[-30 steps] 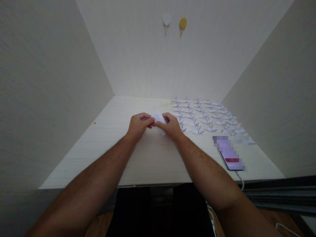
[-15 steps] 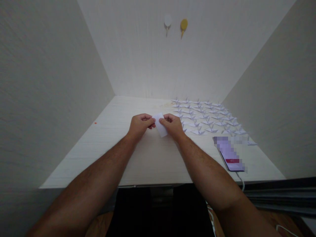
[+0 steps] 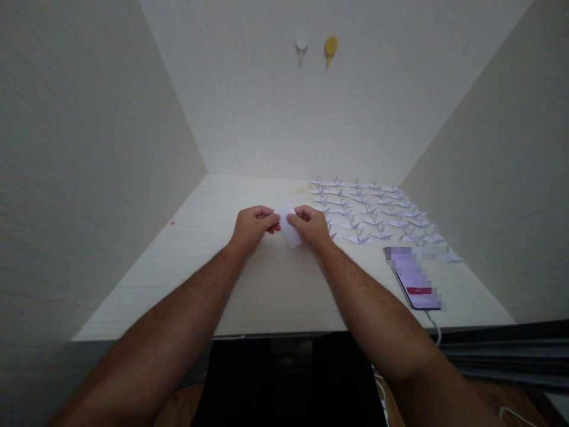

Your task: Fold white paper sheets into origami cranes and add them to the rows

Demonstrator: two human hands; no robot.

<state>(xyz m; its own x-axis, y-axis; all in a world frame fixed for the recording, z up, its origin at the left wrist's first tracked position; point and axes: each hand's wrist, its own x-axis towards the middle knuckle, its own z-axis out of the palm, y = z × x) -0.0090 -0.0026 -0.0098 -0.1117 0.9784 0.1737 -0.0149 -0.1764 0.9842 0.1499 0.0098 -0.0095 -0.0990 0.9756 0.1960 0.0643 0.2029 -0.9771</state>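
A small white piece of paper [image 3: 290, 233], apparently folded, is held up between both hands above the middle of the desk. My left hand [image 3: 255, 225] pinches its left edge between thumb and fingers. On the other side, my right hand [image 3: 312, 224] grips the paper with the thumb lying over its face. The fingers behind the paper are partly hidden. Just beyond my right hand, several folded white paper cranes [image 3: 359, 238] stand in rows on the desk.
The white desk [image 3: 169, 279] is closed in by walls on three sides. A phone [image 3: 411, 279], partly pixelated, lies at the right with a white cable [image 3: 435, 325] running over the front edge. A white hook [image 3: 301, 41] and a yellow hook [image 3: 331, 46] are on the back wall.
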